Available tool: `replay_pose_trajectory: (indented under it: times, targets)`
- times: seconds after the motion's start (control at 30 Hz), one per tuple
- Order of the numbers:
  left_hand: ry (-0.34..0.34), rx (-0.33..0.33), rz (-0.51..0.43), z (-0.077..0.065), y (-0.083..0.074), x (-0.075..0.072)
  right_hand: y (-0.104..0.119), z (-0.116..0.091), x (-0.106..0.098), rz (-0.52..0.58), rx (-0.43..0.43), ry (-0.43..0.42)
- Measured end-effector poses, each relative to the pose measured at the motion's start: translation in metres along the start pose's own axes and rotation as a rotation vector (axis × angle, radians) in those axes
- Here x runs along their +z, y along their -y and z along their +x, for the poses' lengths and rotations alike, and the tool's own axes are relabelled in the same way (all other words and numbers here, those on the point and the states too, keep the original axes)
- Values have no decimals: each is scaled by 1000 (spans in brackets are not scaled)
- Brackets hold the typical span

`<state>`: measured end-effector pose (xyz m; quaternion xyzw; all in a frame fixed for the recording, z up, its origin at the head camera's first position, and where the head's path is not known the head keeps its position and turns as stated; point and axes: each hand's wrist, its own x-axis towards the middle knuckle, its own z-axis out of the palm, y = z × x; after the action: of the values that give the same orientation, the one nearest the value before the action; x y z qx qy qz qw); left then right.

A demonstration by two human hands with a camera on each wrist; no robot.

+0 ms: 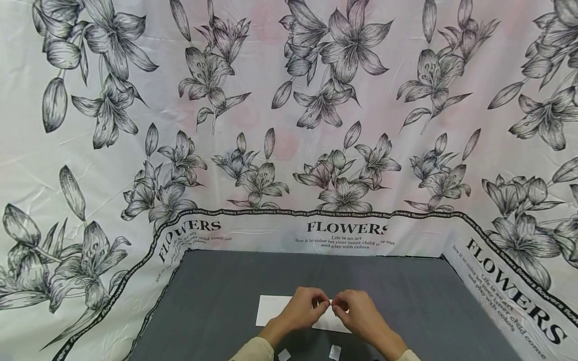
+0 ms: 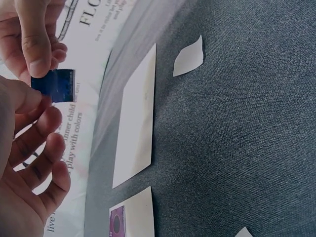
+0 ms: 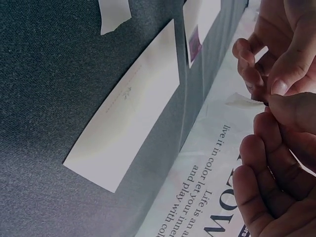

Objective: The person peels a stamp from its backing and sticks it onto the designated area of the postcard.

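Note:
A small dark blue square sticker (image 2: 60, 85) is pinched between the thumbs and fingertips of both hands. A thin curled white strip (image 3: 244, 100) stands out from the same spot in the right wrist view. My left hand (image 1: 301, 307) and right hand (image 1: 361, 313) meet fingertip to fingertip above the table. Below them lies a long white card (image 2: 138, 118), with faint small print visible in the right wrist view. Beside it is another white card (image 2: 140, 210) bearing a purple sticker (image 2: 117, 222); the left wrist frame's edge cuts it off.
Two white paper scraps (image 1: 284, 355) (image 1: 335, 352) lie on the dark grey tabletop (image 1: 217, 291) near my forearms. A white curtain (image 1: 262, 230) printed with black lilies and lettering hangs behind the table and along its sides.

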<state>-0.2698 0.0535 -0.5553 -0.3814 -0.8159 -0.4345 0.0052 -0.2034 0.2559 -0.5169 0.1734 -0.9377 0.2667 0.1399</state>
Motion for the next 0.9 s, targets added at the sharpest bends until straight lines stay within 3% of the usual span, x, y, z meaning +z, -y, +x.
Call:
replay_pose_trajectory:
  times: [0.27,0.63,0.9]
  targets:
    - [-42,-16,-13,1,-1,-1,1,0,-4,42,13,18]
    - [-47,-48,-3,1,-2,-1,0,2,-10,66,26,28]
    - [-36,-54,-14,4,-3,-1,-6,4,-14,77,88,34]
